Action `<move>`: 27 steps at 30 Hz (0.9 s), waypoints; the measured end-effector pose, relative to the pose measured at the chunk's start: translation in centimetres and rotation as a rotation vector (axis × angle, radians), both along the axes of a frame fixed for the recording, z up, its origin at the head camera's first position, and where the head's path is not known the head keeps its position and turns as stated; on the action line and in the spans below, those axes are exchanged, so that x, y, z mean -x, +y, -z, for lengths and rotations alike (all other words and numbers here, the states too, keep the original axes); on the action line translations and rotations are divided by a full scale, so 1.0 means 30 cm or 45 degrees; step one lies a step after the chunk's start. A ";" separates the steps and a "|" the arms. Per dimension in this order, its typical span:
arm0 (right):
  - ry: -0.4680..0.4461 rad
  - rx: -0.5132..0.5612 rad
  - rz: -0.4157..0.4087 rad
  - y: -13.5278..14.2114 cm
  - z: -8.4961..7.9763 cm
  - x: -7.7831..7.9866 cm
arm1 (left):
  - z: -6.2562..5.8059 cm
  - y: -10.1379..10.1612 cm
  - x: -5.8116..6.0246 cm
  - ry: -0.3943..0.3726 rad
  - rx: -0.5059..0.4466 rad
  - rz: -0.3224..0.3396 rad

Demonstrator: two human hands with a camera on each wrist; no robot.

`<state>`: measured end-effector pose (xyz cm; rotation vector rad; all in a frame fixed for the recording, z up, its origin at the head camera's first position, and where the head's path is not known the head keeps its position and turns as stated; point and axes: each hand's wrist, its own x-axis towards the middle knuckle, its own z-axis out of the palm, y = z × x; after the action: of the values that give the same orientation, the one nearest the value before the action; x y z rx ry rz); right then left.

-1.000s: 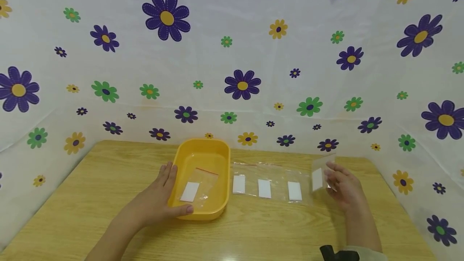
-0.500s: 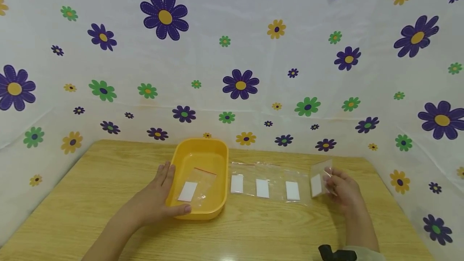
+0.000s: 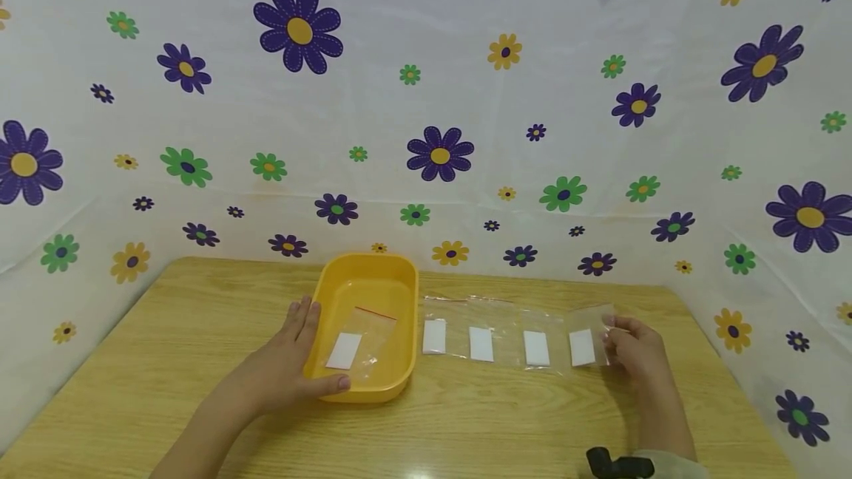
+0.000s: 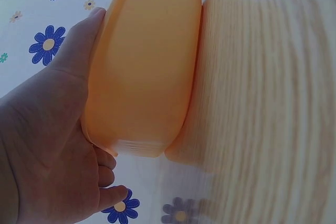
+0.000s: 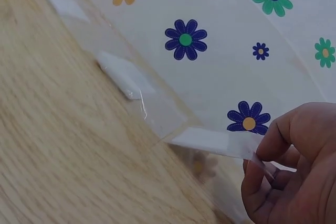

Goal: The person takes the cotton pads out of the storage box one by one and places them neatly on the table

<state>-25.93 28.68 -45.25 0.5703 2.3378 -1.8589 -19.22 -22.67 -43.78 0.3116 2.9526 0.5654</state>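
My left hand (image 3: 282,361) rests against the near left corner of a yellow plastic tub (image 3: 411,338), fingers laid straight along its left rim and thumb on the near rim. Inside the tub lies a small clear zip bag with a red strip, holding a white rectangle (image 3: 344,351). At the right, my right hand (image 3: 635,346) pinches the right edge of another clear zip bag (image 3: 591,316) with a white rectangle in it. This bag tilts up from the table on the held side, as the right wrist view shows. Its left edge is down beside the neighbouring bag.
Three more clear bags, each with a white rectangle (image 3: 481,344), lie in a row on the wooden table (image 3: 492,420) between the tub and the held bag. A white flowered cloth (image 3: 373,94) hangs behind the table and along its sides.
The held bag has come down from a steep upright tilt to nearly flat at the row's right end, the right hand lowering with it. The left hand and tub stay in place.
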 end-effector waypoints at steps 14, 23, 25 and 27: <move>0.031 -0.617 -0.031 0.000 0.022 -0.010 | 0.007 -0.003 0.000 -0.009 -0.002 -0.002; 0.013 -0.738 -0.052 -0.005 0.026 -0.002 | -0.005 -0.001 -0.006 -0.018 -0.010 -0.010; 0.012 -0.743 -0.055 -0.004 0.025 -0.004 | -0.001 -0.003 -0.005 -0.013 -0.004 -0.012; 0.010 -0.742 -0.057 -0.003 0.026 -0.006 | 0.004 -0.005 -0.003 -0.010 0.001 -0.014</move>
<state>-25.75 28.58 -46.02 0.5463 2.8656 -1.1383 -19.14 -22.81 -43.90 0.2927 2.9485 0.5659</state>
